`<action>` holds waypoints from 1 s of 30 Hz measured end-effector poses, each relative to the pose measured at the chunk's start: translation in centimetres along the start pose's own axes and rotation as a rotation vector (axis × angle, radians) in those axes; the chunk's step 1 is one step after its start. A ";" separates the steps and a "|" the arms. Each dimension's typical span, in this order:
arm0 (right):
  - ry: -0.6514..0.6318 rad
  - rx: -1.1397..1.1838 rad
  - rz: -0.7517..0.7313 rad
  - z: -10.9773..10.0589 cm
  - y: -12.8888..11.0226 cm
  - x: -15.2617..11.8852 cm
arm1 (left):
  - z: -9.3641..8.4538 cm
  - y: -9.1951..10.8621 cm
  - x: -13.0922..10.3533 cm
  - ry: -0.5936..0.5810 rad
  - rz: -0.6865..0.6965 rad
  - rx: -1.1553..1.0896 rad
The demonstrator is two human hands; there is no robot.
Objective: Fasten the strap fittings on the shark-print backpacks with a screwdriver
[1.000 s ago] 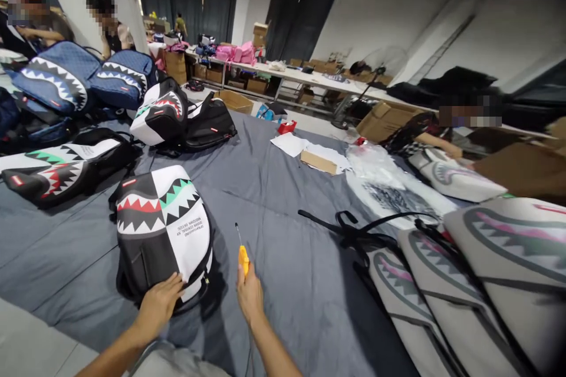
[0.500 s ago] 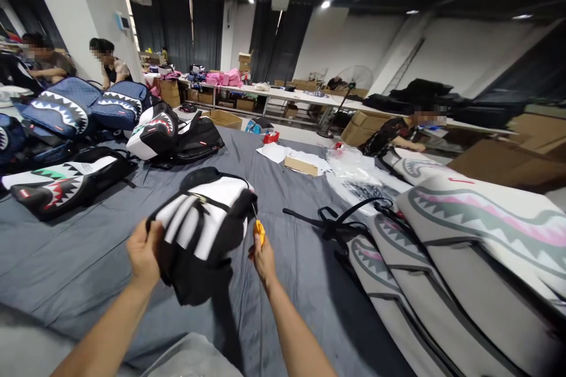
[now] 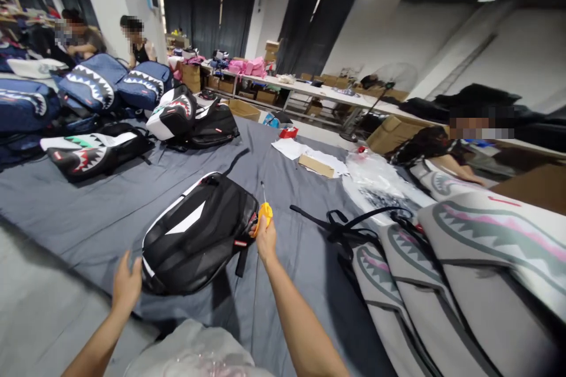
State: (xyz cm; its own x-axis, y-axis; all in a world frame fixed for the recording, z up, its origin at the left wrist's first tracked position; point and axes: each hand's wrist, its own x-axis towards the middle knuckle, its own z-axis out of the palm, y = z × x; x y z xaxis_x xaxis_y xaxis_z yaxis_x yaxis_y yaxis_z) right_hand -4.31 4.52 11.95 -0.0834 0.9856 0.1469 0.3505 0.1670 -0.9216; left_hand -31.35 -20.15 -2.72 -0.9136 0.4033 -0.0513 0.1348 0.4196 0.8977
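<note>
A black backpack (image 3: 194, 241) with a white panel and white edging lies on its side on the grey cloth in front of me. Just off its left end, my left hand (image 3: 127, 283) is open, thumb and fingers spread, holding nothing. At the opposite end my right hand (image 3: 265, 238) is closed around small yellow-handled scissors (image 3: 266, 212), their thin metal tip pointing up and away. That hand is right against the backpack's end; whether its fingers also grip the fabric is hidden.
Grey shark-mouth backpacks (image 3: 460, 271) are stacked on the right, straps trailing. Black-and-white (image 3: 97, 150) and blue backpacks (image 3: 95, 85) sit on the left. Paper and cardboard (image 3: 316, 165), plus clear plastic bags (image 3: 375, 179), lie farther back. A person (image 3: 442, 150) works at the right; others sit back left.
The backpack has turned over and come down onto the cloth, now showing its other side. My left hand has let go of it and opened. The scissors stay in my right hand.
</note>
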 end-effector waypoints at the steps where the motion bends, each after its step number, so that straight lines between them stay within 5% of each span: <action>1: -0.025 0.007 0.011 -0.1 -0.2 -0.3 | 0.3 0.7 0.1 -0.026 0.063 0.053; 6: -0.270 -0.005 0.123 -2.6 -1.0 -3.1 | 4.1 5.7 -1.2 -0.242 0.466 0.464; 10: -0.546 -0.107 0.273 -4.6 -1.2 -7.1 | 6.3 7.9 -1.8 -0.248 0.511 0.457; 14: -0.690 -0.212 0.306 -5.2 -1.7 -9.5 | 5.4 7.9 0.2 -0.341 0.420 0.212; 18: -0.631 -0.236 0.296 -4.8 -2.7 -9.2 | 3.0 7.1 0.8 -0.465 0.374 0.060; 21: -0.670 -0.297 0.252 -3.7 -3.7 -8.5 | 1.8 6.2 -0.7 -0.610 0.180 -0.203; 25: -0.788 -0.470 0.127 -0.6 -5.9 -5.9 | 1.9 4.9 -1.9 -0.559 -0.414 -0.727; 30: -0.620 -0.938 -0.094 4.3 -9.1 -0.8 | 2.3 3.8 -0.2 -0.623 -0.639 -0.829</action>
State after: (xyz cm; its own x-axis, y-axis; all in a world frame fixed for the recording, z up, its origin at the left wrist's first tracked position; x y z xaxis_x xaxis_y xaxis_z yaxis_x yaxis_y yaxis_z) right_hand -11.42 2.06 18.70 -0.5035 0.8292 -0.2426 0.8590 0.4502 -0.2439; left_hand -29.75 -16.78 -0.29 -0.3547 0.7307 -0.5833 -0.7658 0.1309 0.6297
